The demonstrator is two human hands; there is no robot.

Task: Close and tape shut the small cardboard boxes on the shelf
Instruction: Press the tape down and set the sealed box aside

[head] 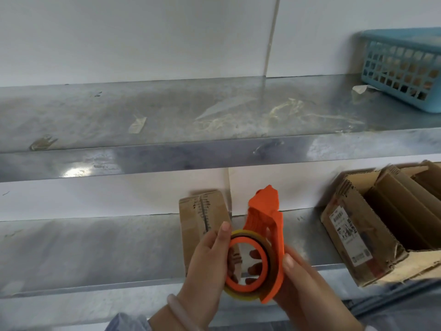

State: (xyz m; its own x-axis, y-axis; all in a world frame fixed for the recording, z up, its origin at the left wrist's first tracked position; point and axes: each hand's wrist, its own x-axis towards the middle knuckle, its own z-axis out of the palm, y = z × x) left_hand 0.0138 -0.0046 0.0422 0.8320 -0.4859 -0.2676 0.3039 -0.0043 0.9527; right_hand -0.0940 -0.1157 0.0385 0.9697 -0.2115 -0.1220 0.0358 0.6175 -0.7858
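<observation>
left hand (207,266) grips tape roll (236,295), lower centre | right hand (307,295) grips orange tape dispenser (265,223) | small cardboard box (198,218) flaps closed, behind hands on lower shelf (95,247) | open box (358,235) lower right | blue basket (403,68) upper right

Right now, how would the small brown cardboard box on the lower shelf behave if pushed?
The small brown cardboard box probably slides easily on the smooth grey metal shelf. Its frayed seam suggests soft, worn card that dents. Being small, likely light.
</observation>
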